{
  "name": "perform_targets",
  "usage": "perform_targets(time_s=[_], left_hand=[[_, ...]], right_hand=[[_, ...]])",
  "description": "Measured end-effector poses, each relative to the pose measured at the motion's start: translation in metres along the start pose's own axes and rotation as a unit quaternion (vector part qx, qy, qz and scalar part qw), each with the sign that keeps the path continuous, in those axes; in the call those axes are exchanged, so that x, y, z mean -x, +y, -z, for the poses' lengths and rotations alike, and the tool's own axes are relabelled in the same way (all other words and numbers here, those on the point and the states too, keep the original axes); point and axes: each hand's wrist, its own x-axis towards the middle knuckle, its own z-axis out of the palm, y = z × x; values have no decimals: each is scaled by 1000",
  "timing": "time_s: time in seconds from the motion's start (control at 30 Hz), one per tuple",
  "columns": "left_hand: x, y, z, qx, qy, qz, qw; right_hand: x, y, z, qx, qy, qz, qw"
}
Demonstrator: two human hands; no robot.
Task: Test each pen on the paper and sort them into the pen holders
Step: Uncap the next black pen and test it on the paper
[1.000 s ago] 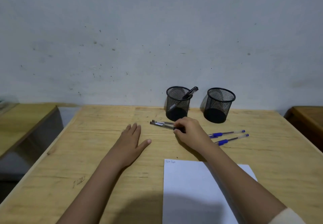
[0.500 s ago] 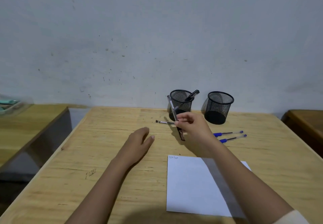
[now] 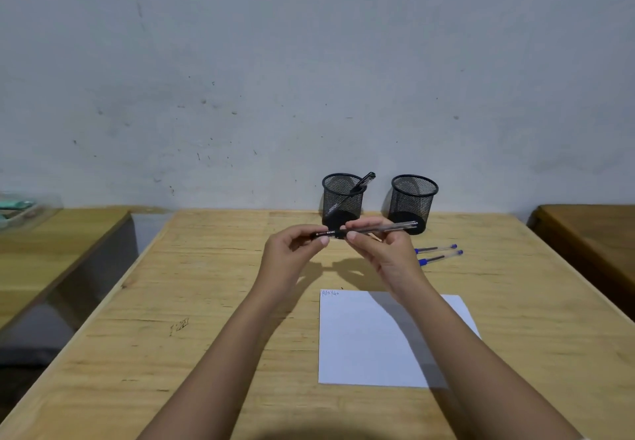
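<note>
A black pen (image 3: 369, 229) is held level above the desk between both hands. My left hand (image 3: 292, 256) pinches its black cap end; my right hand (image 3: 385, 250) grips the clear barrel. Behind them stand two black mesh pen holders: the left holder (image 3: 342, 199) has one black pen (image 3: 362, 183) leaning in it, and the right holder (image 3: 412, 201) looks to have nothing in it. Two blue-capped pens (image 3: 438, 254) lie on the desk to the right of my right hand. A white paper (image 3: 364, 340) with small scribbles at its top left corner lies in front of me.
The wooden desk (image 3: 171, 302) stands against a grey wall. Another wooden desk (image 3: 51, 247) is to the left across a gap, with a clear plastic box (image 3: 20, 209) on it. A darker desk (image 3: 594, 233) is at the right edge.
My right hand lifted a black pen off the desk and turned it level. My left hand rose from the desk and took hold of the pen's cap end.
</note>
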Motion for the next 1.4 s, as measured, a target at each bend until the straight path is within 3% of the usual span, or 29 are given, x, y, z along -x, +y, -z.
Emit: perform_targets(time_s=[0.07, 0.4, 0.53, 0.6, 0.67, 0.73, 0.8, 0.9, 1.03, 1.23, 1.4], left_hand=[[-1, 4, 3, -3, -11, -11, 1000], [4, 12, 15, -10, -61, -12, 998], [12, 12, 16, -40, -76, -10, 996], [12, 11, 41, -35, -9, -3, 999], [10, 10, 84, -14, 79, 23, 997], [15, 6, 112, -50, 103, 56, 992], [19, -8, 104, -104, 85, 83, 987], [24, -31, 69, -93, 59, 104, 988], [21, -46, 54, -245, 15, 41, 968], [15, -51, 50, -308, 13, 6, 951], [9, -53, 49, -346, 3, 8, 938]], right_hand=[[3, -4, 0, 59, -16, 24, 998], [9, -8, 4, 60, -48, 62, 995], [13, -10, 2, 118, -64, 78, 988], [10, -24, 18, 99, 1, 91, 991], [8, -43, 51, -1, 81, 100, 992], [11, -48, 68, -43, 94, 81, 991], [14, -34, 61, -1, 80, 63, 995], [18, -13, 35, 38, 69, 16, 997], [21, -7, 24, 88, 80, -45, 992], [27, 4, 9, 67, 53, -103, 991], [28, 19, -5, 168, 53, -96, 980]])
